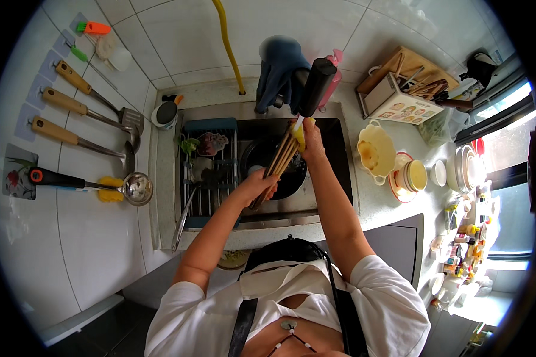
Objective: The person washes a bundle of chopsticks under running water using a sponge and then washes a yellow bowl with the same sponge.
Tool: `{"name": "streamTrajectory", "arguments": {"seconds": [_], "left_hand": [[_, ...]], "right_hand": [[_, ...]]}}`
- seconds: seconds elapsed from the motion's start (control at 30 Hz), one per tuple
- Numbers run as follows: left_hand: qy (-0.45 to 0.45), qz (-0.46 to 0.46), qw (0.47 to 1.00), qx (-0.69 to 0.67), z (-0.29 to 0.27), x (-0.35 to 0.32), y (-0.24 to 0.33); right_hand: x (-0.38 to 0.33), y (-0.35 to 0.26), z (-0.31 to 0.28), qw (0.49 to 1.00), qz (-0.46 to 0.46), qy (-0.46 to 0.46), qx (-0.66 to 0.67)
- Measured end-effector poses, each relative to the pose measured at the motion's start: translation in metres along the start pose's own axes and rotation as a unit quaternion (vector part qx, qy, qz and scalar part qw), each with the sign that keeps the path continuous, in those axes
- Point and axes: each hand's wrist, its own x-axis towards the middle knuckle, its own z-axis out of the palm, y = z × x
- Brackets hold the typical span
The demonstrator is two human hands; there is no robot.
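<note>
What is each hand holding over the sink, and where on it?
The left hand grips a bundle of chopsticks at its lower end. The right hand presses a yellow sponge around the upper end.

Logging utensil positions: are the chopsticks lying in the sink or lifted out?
Lifted: the left hand grips the chopsticks above the sink, right hand at their tips.

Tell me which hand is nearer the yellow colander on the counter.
Right. The right hand is over the sink, gripping the top of the chopsticks, just left of the yellow colander. The left hand holds their lower end, farther left.
</note>
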Motion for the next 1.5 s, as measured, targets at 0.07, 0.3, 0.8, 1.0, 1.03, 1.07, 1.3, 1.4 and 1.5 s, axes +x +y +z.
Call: {"name": "streamTrajectory", "arguments": {"seconds": [0.07,0.3,0.8,1.0,1.03,1.07,1.3,1.4,1.5], "left_hand": [[0.007,-0.009,1.000,-0.022,0.000,0.001,0.001],[0.024,-0.008,0.998,-0.058,0.000,0.009,0.001],[0.005,-0.012,0.990,-0.142,0.016,0.017,-0.022],[0.032,0.049,0.990,-0.125,0.017,0.017,-0.012],[0.039,0.063,0.990,-0.122,0.017,0.016,-0.007],[0.016,0.054,0.988,-0.144,0.016,0.016,-0.005],[-0.085,0.015,0.961,-0.263,0.013,0.013,-0.003],[-0.069,0.011,0.975,-0.213,0.022,0.011,0.000],[-0.059,0.004,0.986,-0.158,0.024,0.010,0.009]], "right_hand": [[-0.001,0.003,-0.006,0.991,0.028,-0.032,0.125],[-0.038,-0.006,0.010,0.920,0.126,-0.051,0.369],[-0.042,0.020,0.020,0.988,0.073,0.031,-0.133],[-0.051,0.004,0.022,0.966,0.109,-0.035,-0.233],[-0.053,0.004,0.019,0.961,0.118,-0.069,-0.242],[-0.055,0.006,0.017,0.976,0.109,-0.085,-0.168],[-0.084,-0.014,0.034,0.980,0.096,-0.169,-0.039],[-0.085,-0.010,0.035,0.986,0.047,-0.152,-0.057],[-0.078,-0.002,0.031,0.990,0.024,-0.138,-0.010]]}}
